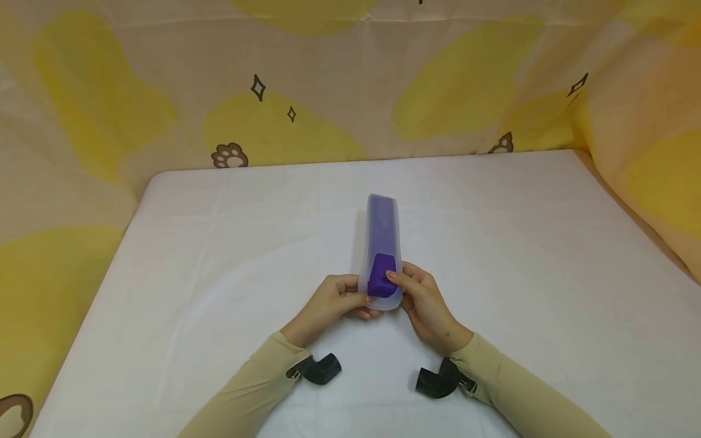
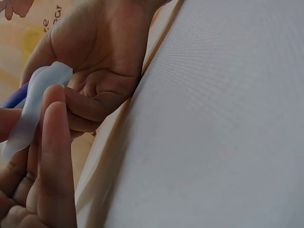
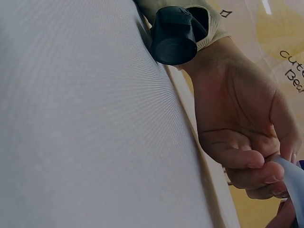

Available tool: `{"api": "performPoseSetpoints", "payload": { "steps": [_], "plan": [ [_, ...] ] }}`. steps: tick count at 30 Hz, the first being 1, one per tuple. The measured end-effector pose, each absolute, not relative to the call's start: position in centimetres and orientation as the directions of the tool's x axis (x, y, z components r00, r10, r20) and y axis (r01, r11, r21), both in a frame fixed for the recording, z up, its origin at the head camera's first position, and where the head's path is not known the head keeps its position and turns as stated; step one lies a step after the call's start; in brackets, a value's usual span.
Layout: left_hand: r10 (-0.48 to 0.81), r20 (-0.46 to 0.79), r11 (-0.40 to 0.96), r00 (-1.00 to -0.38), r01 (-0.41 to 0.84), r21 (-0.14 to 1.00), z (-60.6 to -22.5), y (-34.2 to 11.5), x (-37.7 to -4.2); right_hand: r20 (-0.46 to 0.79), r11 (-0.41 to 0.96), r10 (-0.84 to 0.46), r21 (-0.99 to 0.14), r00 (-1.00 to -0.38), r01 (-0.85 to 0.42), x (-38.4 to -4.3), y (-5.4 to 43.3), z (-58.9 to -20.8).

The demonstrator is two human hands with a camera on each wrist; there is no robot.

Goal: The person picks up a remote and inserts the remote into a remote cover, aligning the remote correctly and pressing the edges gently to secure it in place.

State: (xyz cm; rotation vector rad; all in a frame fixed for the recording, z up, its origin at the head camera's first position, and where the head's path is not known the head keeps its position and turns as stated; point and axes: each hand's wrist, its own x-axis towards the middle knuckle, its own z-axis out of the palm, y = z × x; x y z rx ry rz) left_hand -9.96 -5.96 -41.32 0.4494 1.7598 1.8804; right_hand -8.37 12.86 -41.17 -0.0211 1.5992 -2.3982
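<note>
A long, narrow case (image 1: 382, 222) of translucent plastic, purplish inside, is held between both hands above the white table in the head view. Its near end carries a dark purple latch (image 1: 381, 277). My left hand (image 1: 330, 301) pinches the case's near left edge, thumb on top and fingers beneath. From the right, my right hand (image 1: 429, 307) grips the other edge, its thumb lying on the latch. In the left wrist view the clear end of the case (image 2: 33, 107) shows edge-on between the fingers. Only a sliver of the case (image 3: 293, 183) appears in the right wrist view.
A white-covered table (image 1: 246, 231) spreads under the hands. Behind and beside it hangs a yellow-patterned cloth (image 1: 306, 67). Black wrist camera mounts (image 1: 322, 369) stick out from both beige sleeves (image 1: 526, 380).
</note>
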Motion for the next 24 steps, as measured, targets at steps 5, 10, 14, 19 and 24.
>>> {"api": "performPoseSetpoints", "payload": {
  "steps": [5,10,14,19,24],
  "plan": [
    [0.59,-0.136,-0.013,-0.796,-0.177,0.984,-41.29,-5.83,-9.98,-0.129,-0.334,-0.226,-0.921,-0.966,0.201,-8.38,13.0,-41.17],
    [0.606,-0.136,-0.014,-0.784,-0.181,0.983,-41.21,-5.84,-10.03,-0.117,-0.313,-0.235,-0.931,-0.965,0.189,-8.43,13.02,-41.18],
    [0.613,-0.131,-0.019,-0.779,-0.179,0.984,-41.21,-5.85,-10.06,-0.111,-0.305,-0.238,-0.935,-0.965,0.183,-8.39,12.99,-41.15],
    [0.607,-0.139,-0.017,-0.783,-0.187,0.982,-41.22,-5.83,-10.09,-0.098,-0.297,-0.244,-0.939,-0.965,0.171,-8.39,12.93,-41.17],
    [0.604,-0.141,-0.018,-0.785,-0.191,0.981,-41.14,-5.85,-10.1,-0.095,-0.287,-0.252,-0.943,-0.963,0.168,-8.42,12.85,-41.18]
  ]
}}
